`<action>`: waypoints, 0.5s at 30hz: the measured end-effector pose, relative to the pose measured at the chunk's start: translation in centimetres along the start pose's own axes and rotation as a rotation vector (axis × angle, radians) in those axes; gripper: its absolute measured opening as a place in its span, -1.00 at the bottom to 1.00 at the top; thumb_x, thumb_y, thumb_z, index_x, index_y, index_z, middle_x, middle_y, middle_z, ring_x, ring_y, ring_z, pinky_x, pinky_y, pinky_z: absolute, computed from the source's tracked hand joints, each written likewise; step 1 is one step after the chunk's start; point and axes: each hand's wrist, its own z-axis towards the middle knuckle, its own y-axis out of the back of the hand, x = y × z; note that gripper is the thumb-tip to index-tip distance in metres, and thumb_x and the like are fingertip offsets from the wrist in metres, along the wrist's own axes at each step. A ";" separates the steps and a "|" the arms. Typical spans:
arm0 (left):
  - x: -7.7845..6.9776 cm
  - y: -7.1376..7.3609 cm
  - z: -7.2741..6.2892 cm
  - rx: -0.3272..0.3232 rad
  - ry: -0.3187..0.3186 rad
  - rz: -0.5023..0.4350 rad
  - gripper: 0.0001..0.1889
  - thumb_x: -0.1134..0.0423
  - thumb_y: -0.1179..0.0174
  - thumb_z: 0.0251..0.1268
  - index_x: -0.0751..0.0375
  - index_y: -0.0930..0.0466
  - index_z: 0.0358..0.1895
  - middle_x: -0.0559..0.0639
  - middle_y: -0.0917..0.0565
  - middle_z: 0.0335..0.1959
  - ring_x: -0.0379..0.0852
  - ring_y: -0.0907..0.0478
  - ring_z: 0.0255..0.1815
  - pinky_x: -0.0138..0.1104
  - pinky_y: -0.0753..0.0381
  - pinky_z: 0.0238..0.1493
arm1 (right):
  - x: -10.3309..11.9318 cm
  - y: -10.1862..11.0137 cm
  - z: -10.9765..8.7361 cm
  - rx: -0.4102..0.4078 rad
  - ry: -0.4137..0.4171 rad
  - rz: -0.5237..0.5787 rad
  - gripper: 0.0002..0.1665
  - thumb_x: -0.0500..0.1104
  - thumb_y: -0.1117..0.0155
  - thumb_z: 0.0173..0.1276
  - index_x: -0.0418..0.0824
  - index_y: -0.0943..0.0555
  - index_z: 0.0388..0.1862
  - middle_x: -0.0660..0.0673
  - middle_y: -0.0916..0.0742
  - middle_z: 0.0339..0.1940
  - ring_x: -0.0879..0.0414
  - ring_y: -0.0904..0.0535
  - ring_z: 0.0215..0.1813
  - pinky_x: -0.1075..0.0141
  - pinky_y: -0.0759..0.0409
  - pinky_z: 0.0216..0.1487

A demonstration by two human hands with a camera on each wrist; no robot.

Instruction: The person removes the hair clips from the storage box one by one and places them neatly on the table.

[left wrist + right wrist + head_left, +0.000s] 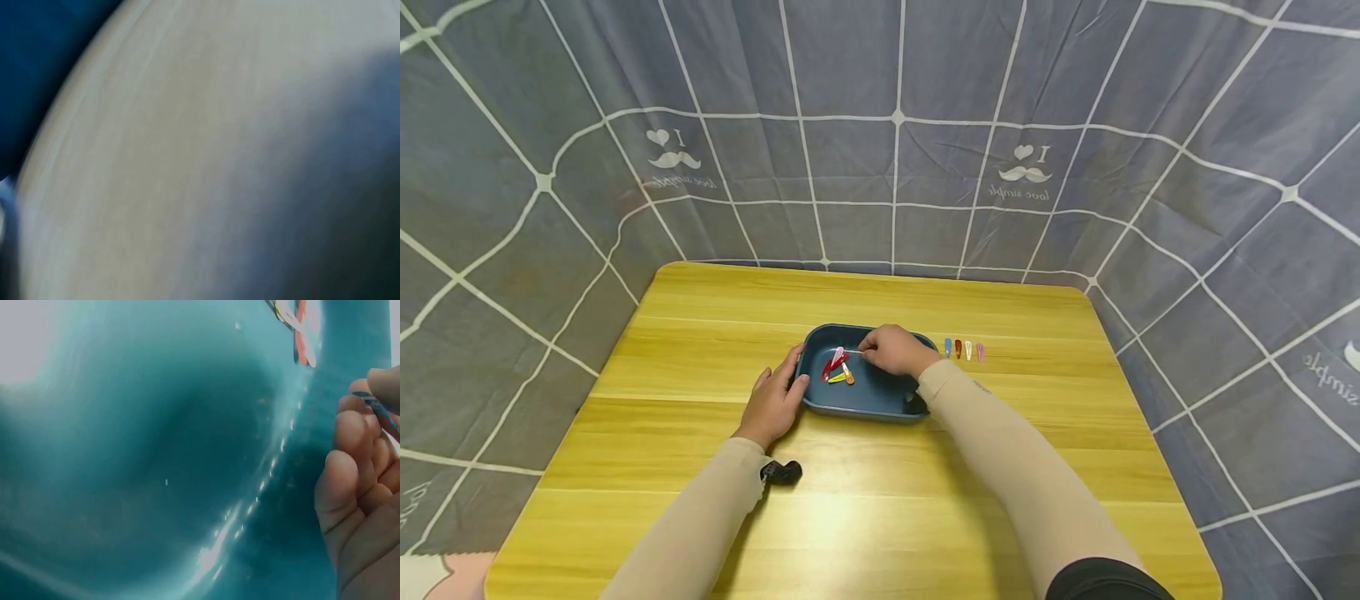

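"Tray point(880, 390) near the middle of the frame: what lies in it?"

"Toward its left side, a pink clip point(838, 353), a red clip point(827, 369), a yellow clip point(836, 378) and an orange clip point(849, 377), bunched together and partly overlapping."

"And the right hand point(897, 349)?"

"Over the tray, toward its far edge, thumb and fingertip pinching a held clip point(377, 409). That one shows at the right edge of the right wrist view, slim and bluish. Its colour is hard to read in the head view."

"What about the left hand point(772, 404)?"

"Left of centre, touching the tray's left end. Its fingers reach fairly straight along the outside, with the thumb spread apart near the lower left corner. The left wrist view is too blurred to tell more."

"Anything beside the tray?"

"Just right of it on the table point(880, 517), four more in a row: a blue one point(948, 347), a dark red one point(958, 348), a white one point(968, 350) and a mauve one point(981, 352)."

"Behind?"

"Grey curtain point(850, 158) with white lines, across the top."
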 end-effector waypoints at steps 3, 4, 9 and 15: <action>0.1 -0.1 0.0 -0.005 -0.002 0.002 -0.36 0.07 0.05 0.70 -0.05 -0.06 0.73 0.14 -0.38 0.62 0.24 -0.39 0.59 0.21 0.11 0.73 | -0.3 0.5 -0.3 -0.002 -0.022 0.032 -0.62 -0.18 -0.18 0.61 -0.22 -0.72 0.28 -0.14 -0.80 0.20 0.05 -0.73 0.07 0.17 -0.73 0.14; 0.0 -0.1 0.0 -0.005 0.000 0.001 -0.36 0.07 0.05 0.70 -0.06 -0.06 0.72 0.14 -0.38 0.62 0.24 -0.40 0.58 0.20 0.11 0.73 | -0.5 0.6 -0.4 -0.004 -0.027 0.043 -0.61 -0.19 -0.19 0.60 -0.22 -0.71 0.30 -0.15 -0.79 0.22 0.05 -0.72 0.08 0.17 -0.72 0.14; 0.1 -0.1 0.1 -0.008 0.003 0.004 -0.36 0.05 0.05 0.70 -0.08 -0.06 0.72 0.13 -0.39 0.62 0.23 -0.40 0.58 0.19 0.11 0.73 | -1.1 1.5 -1.1 -0.032 -0.038 0.102 -0.57 -0.23 -0.20 0.58 -0.22 -0.67 0.36 -0.18 -0.77 0.25 0.03 -0.69 0.07 0.16 -0.71 0.11; 0.1 -0.2 0.1 -0.007 0.012 0.007 -0.36 0.04 0.07 0.71 -0.09 -0.06 0.73 0.12 -0.36 0.63 0.23 -0.38 0.60 0.19 0.11 0.73 | -1.6 3.3 -2.6 -0.122 -0.065 0.181 -0.60 -0.21 -0.21 0.60 -0.21 -0.70 0.32 -0.16 -0.81 0.14 0.05 -0.68 -0.06 0.20 -0.71 0.00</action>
